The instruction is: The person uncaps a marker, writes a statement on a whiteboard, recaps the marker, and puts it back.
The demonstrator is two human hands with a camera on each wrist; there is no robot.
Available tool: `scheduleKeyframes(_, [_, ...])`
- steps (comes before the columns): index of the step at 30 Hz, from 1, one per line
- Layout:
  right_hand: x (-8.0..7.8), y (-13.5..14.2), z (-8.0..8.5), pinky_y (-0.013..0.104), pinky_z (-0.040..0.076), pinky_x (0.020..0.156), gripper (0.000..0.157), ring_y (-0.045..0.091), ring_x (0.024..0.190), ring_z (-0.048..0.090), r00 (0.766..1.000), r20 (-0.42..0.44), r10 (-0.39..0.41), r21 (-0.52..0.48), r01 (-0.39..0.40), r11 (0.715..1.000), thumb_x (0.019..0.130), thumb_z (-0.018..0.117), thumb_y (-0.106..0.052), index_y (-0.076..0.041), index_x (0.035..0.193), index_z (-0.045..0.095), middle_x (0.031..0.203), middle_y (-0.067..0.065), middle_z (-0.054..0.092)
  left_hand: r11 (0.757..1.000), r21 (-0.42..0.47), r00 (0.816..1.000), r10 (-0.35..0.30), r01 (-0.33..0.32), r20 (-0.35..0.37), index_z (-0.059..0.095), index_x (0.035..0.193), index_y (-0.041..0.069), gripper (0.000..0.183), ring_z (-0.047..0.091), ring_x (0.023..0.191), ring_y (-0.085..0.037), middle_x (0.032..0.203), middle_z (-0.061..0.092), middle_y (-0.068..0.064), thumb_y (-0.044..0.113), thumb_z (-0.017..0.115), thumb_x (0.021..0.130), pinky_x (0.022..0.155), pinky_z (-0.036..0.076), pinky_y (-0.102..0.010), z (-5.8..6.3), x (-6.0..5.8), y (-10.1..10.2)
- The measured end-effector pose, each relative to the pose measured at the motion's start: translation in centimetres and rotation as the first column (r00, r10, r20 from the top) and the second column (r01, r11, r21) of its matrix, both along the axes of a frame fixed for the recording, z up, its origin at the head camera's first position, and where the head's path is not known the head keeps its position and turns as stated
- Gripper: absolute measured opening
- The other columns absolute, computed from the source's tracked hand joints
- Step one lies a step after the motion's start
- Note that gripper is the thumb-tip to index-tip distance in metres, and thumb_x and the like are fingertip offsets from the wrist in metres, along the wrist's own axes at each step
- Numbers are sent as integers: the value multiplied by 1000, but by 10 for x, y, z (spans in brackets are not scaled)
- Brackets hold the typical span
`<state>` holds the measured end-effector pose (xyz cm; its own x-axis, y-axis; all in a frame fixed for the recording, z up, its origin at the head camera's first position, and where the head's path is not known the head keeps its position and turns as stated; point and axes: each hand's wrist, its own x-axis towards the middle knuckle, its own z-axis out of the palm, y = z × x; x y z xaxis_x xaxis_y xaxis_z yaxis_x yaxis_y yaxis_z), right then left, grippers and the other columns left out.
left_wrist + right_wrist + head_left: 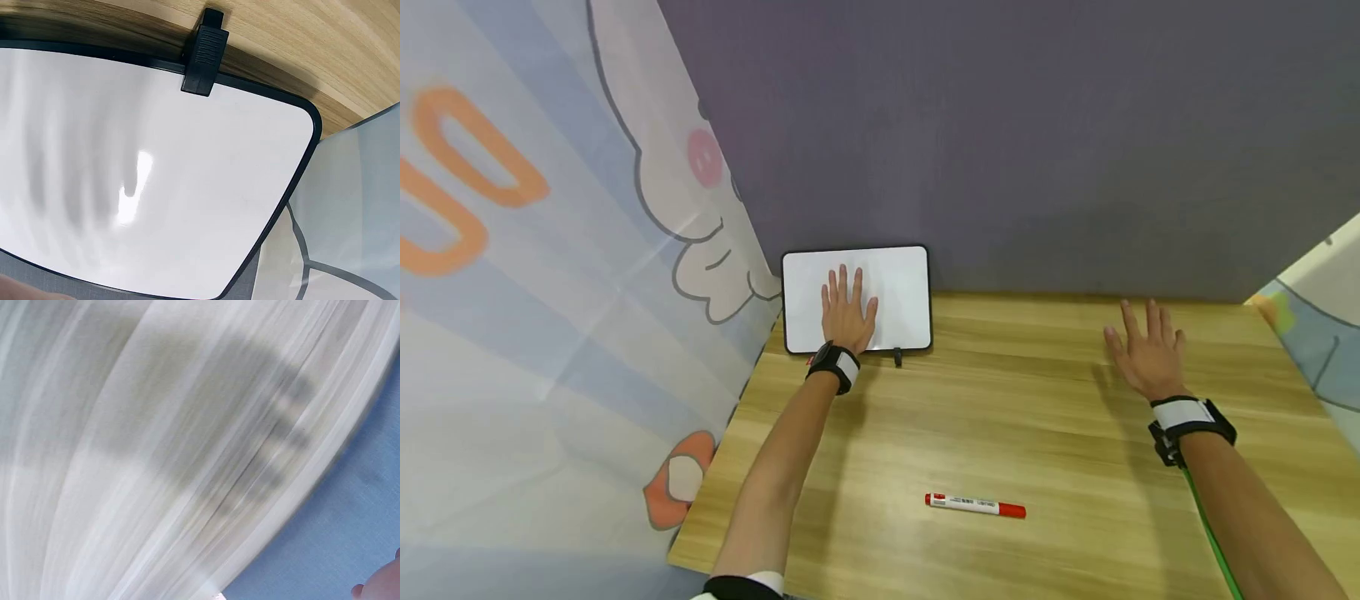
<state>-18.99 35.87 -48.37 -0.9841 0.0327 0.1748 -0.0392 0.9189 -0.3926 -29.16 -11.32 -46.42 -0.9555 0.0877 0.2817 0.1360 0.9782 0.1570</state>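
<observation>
A small whiteboard with a black frame stands at the table's back left, against a grey panel. In front of it my left hand is held with straight, spread fingers, overlapping the board in the head view. A black clip-like foot sits on the board's lower edge in the left wrist view. Over the table's back right, my right hand is spread and holds nothing; its shadow falls on the wood. A red-capped marker with a white barrel lies near the front middle, apart from both hands.
The wooden table ends at the tall grey panel along its back. A cartoon-printed cloth hangs along the left side, with another printed cloth on the right. A green cable runs along the right forearm.
</observation>
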Motion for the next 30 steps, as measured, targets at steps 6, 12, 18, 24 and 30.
scheduleKeyframes(6, [-7,9,13,73,0,102,65,48,140,-7,1000,-4,-9,29,9,1000,98,20,-52,-18,151,2,154,26,-10,999,33,999,-38,39,-24,7,151,18,63,-2,147,-28,159,2,-10,47,24,99,119,5,-42,8,-7,13])
scheduleKeyframes(12, [-15,3,15,72,5,102,65,47,141,-4,999,-43,11,34,-9,999,98,23,-51,-19,151,4,154,28,-2,997,71,996,-31,37,-82,20,149,12,60,14,144,-31,154,17,-16,43,31,99,116,17,-43,11,-10,14])
scheduleKeyframes(18, [-15,-9,9,71,14,99,62,54,132,18,995,-67,79,41,-76,996,100,28,-45,-11,150,15,144,36,23,994,72,990,-76,86,-122,47,122,5,41,48,108,-30,118,50,-16,36,39,97,88,39,-41,0,-8,15])
scheduleKeyframes(24, [-13,-19,6,67,27,92,58,54,110,41,989,-68,134,71,-129,989,99,37,-39,-1,142,31,125,36,44,986,59,985,-151,156,-81,55,103,3,33,59,85,-28,92,60,-13,30,37,99,76,48,-38,-7,-6,21])
scheduleKeyframes(30, [-5,-29,-4,53,44,75,48,40,92,56,975,8,223,57,-223,973,97,46,-34,3,129,46,109,27,55,975,92,976,-210,203,65,54,77,7,32,54,56,-20,65,56,-7,24,38,99,50,42,-29,-14,6,28])
